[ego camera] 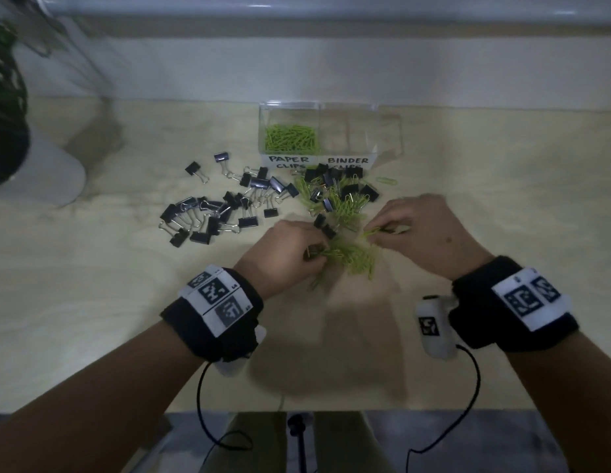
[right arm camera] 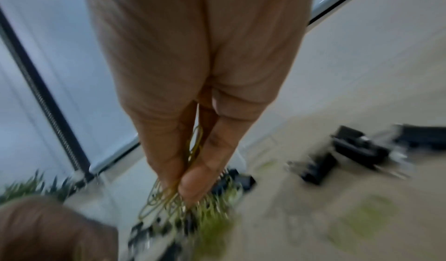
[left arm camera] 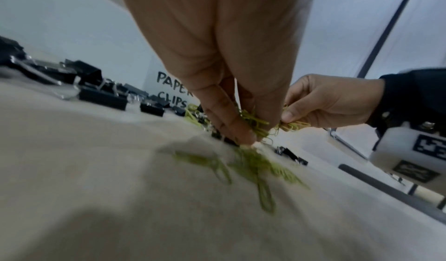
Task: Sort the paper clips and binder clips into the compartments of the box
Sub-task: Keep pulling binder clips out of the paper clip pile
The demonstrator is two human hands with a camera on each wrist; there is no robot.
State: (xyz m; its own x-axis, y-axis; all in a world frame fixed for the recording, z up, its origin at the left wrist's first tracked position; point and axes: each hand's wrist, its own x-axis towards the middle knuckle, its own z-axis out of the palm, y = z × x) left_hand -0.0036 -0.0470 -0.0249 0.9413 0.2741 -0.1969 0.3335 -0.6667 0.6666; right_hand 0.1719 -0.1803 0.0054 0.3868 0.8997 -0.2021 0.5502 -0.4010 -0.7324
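Note:
A clear two-compartment box (ego camera: 386, 131) stands at the back of the table, labelled PAPER CLIPS and BINDER CLIPS. Green paper clips (ego camera: 292, 138) lie in its left compartment; the right one looks empty. A mixed heap of green paper clips (ego camera: 351, 257) and black binder clips (ego camera: 348, 191) lies in front of the box. My left hand (ego camera: 307, 254) pinches a bunch of green paper clips (left arm camera: 253, 122) at the heap's near left. My right hand (ego camera: 382, 230) pinches another bunch of paper clips (right arm camera: 164, 200) just to the right.
Several black binder clips (ego camera: 215, 213) are scattered left of the heap. One loose green paper clip (ego camera: 386, 181) lies right of the box front. A potted plant in a white pot (ego camera: 41, 165) stands at the far left. The table's near edge runs below my wrists.

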